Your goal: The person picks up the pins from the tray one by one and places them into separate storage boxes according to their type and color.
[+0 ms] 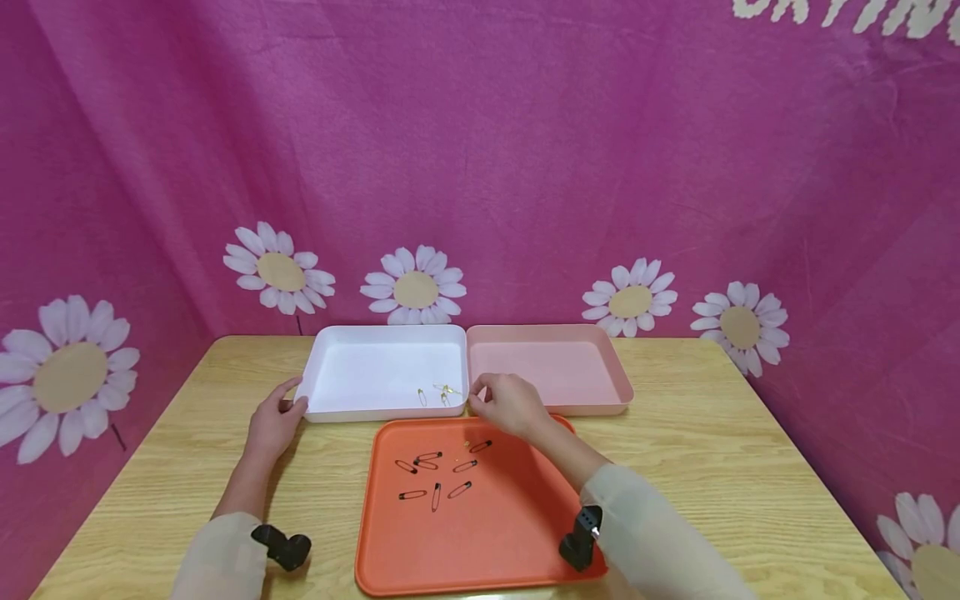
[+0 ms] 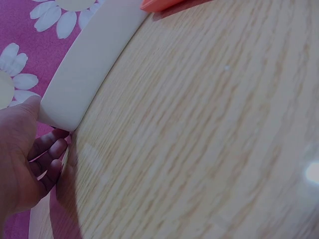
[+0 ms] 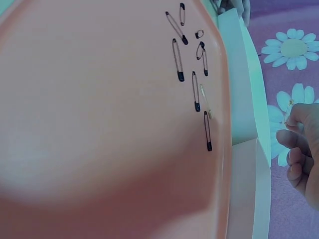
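My right hand [image 1: 512, 405] pinches a gold safety pin [image 3: 288, 112] between thumb and fingertip, close to where the white and pink trays meet. At the white tray's [image 1: 367, 367] front left corner, my left hand [image 1: 273, 423] grips the wall, thumb on one side and curled fingers [image 2: 50, 152] at the other. Several gold safety pins [image 1: 444, 398] lie in that tray's front right part. Below, the orange tray [image 1: 480, 550] bears several black safety pins [image 1: 460, 490], and one gold safety pin [image 3: 205, 102] lies among them.
The pink tray [image 1: 551, 358] stands right beside the white one, both at the table's back edge. A wooden table [image 1: 720, 467] carries everything. Behind hangs a magenta cloth [image 1: 480, 167] with daisies. Black wrist cameras [image 1: 281, 547] sit on both sleeves.
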Demonstrator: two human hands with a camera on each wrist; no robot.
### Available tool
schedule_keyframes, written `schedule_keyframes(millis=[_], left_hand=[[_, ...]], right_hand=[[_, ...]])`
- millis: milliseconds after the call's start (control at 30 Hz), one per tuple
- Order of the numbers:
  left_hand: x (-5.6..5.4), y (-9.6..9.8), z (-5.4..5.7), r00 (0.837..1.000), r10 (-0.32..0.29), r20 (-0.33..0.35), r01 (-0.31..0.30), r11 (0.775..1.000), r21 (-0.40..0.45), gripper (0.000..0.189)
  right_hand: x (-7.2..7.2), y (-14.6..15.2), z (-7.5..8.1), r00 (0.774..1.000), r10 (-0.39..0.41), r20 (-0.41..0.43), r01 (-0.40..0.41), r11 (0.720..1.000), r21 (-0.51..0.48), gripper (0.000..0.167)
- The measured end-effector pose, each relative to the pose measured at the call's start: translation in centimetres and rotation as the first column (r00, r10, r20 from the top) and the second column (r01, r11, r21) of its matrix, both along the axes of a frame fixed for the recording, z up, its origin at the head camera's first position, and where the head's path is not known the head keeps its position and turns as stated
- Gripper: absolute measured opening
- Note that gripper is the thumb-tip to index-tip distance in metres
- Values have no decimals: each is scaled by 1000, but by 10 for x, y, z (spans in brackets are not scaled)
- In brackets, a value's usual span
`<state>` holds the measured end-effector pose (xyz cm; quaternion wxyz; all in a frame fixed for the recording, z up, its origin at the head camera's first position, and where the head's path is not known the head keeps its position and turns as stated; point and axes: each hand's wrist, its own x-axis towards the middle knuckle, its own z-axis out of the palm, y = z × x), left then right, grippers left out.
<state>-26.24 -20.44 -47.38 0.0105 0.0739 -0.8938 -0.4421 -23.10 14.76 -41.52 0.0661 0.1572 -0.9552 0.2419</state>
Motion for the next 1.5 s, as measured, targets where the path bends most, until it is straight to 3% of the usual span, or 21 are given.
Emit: schedule_keyframes(millis=[600, 1500], left_hand=[[0, -1, 1, 1000, -3, 1, 3, 1000, 15, 51], [-2, -2, -2, 1000, -4, -21, 5, 1000, 10, 50]], right_hand=[[-14, -13, 5, 998, -10, 57, 11, 1000, -7, 14], [-30, -34, 4, 997, -69, 38, 68, 998, 19, 13]])
